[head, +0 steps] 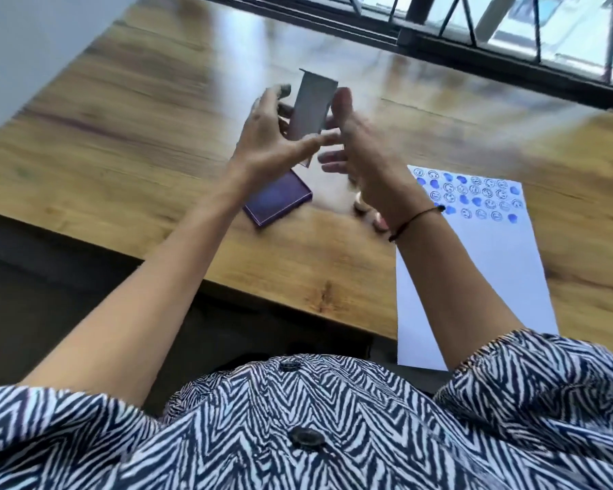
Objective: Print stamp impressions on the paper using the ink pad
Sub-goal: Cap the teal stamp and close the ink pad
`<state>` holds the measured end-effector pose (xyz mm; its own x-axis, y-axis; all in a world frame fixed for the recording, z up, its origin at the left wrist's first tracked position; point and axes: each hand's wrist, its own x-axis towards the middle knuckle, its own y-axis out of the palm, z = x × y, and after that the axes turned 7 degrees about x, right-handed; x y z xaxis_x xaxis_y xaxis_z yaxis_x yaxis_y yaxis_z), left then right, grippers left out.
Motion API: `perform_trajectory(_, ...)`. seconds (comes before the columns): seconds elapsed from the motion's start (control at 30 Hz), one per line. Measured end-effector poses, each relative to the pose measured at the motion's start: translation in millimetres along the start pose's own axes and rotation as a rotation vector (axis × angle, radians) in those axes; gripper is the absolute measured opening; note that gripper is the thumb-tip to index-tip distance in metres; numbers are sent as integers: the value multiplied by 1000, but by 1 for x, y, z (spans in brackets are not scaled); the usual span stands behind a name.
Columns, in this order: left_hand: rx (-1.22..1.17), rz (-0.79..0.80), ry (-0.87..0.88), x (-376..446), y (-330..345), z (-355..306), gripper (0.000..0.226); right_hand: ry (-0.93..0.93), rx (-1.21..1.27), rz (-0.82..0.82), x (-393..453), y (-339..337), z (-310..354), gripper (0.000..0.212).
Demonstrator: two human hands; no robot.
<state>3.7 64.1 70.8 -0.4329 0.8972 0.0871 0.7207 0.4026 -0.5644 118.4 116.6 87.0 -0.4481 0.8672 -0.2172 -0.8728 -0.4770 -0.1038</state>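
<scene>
My left hand (269, 136) and my right hand (354, 143) are raised above the wooden table (156, 136), with a flat grey lid (312, 107) upright between them. The left hand's fingers and thumb grip the lid; the right palm presses its other edge. Below the left wrist lies the open ink pad (280, 199), its blue-purple surface facing up. The white paper (482, 263) lies at the right, its top rows filled with blue smiley and heart prints. Small wooden stamps (363, 206) lie by the paper, partly hidden behind my right wrist. The frame is motion-blurred.
The table's near edge (227, 288) runs diagonally in front of me, and the paper's lower end hangs over it. A dark window frame with railings (475, 37) lines the far side. My striped shirt (333, 426) fills the bottom.
</scene>
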Motion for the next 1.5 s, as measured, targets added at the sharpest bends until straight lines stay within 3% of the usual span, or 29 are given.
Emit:
perform_trajectory(0.1,-41,-37,72,-26,-4,12,79,122,110,272,-8,10,1,66)
perform_trajectory(0.27,-69,-120,140,-44,-9,29,74,142,218,478,-17,16,-3,40)
perform_trajectory(0.33,-28,-102,190,-49,-13,33,72,109,228,450,-19,18,-2,24)
perform_trajectory(0.4,27,-73,196,-51,-20,42,66,56,139,302,-20,22,-4,20)
perform_trajectory(0.5,-52,-69,15,-52,-31,59,57,-167,-313,67,-26,31,-26,40)
perform_trajectory(0.6,-164,-33,-135,-51,-34,68,46,-308,-774,61,-38,37,-54,52)
perform_trajectory(0.67,-168,11,-156,-47,-33,68,46,-313,-912,89,-44,39,-67,58)
perform_trajectory(1.0,-157,139,-214,-29,-22,65,39,-336,-953,142,-47,37,-74,55)
perform_trajectory(1.5,-70,148,-238,-29,-24,64,41,-318,-903,158,-40,35,-72,56)
